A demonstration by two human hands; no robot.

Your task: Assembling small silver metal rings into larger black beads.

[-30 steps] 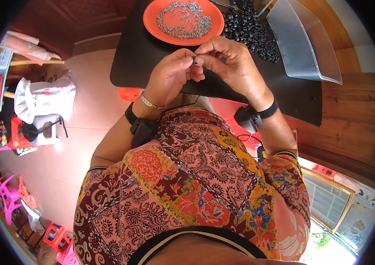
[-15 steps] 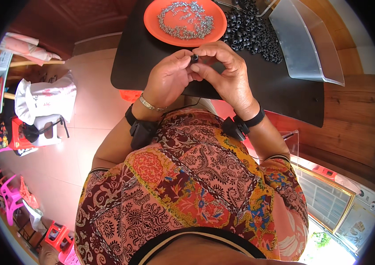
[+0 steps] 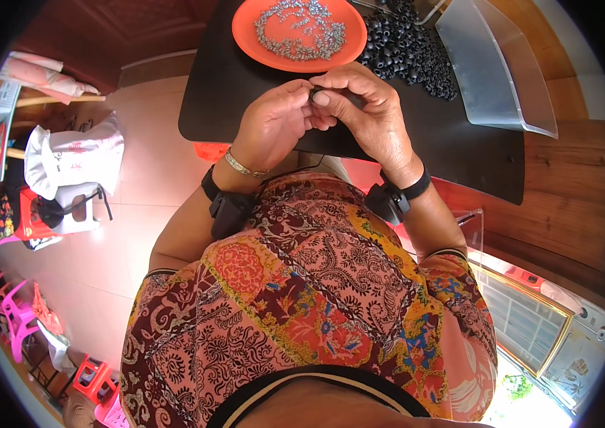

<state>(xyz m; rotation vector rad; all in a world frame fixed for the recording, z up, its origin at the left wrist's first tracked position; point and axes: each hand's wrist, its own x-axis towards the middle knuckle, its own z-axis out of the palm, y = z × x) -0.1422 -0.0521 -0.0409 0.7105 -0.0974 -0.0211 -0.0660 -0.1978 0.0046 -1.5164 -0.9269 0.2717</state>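
Note:
Between my two hands, at the near edge of the black table, is a small black cylindrical part (image 3: 314, 93), mostly hidden by the fingers. My left hand (image 3: 274, 118) closes on it from the left with thumb and fingertips. From the other side my right hand (image 3: 367, 107) pinches it, its thumb lying across the front. Just beyond the fingertips stands an orange plate (image 3: 245, 36) holding many small silvery metal pieces (image 3: 324, 46). A heap of small black parts (image 3: 406, 53) lies to the right of the plate.
A translucent plastic bin (image 3: 491, 71) stands on the black table (image 3: 474, 157), right of the heap. Wooden panelling (image 3: 566, 178) borders the right side. On the left, a white sack (image 3: 78, 157) rests over a stool, with pink chairs (image 3: 17, 321) nearer on the tiled floor.
My right thumb has shifted up over the black part, covering more of it. The right wrist has moved slightly to the right; my left hand has hardly moved.

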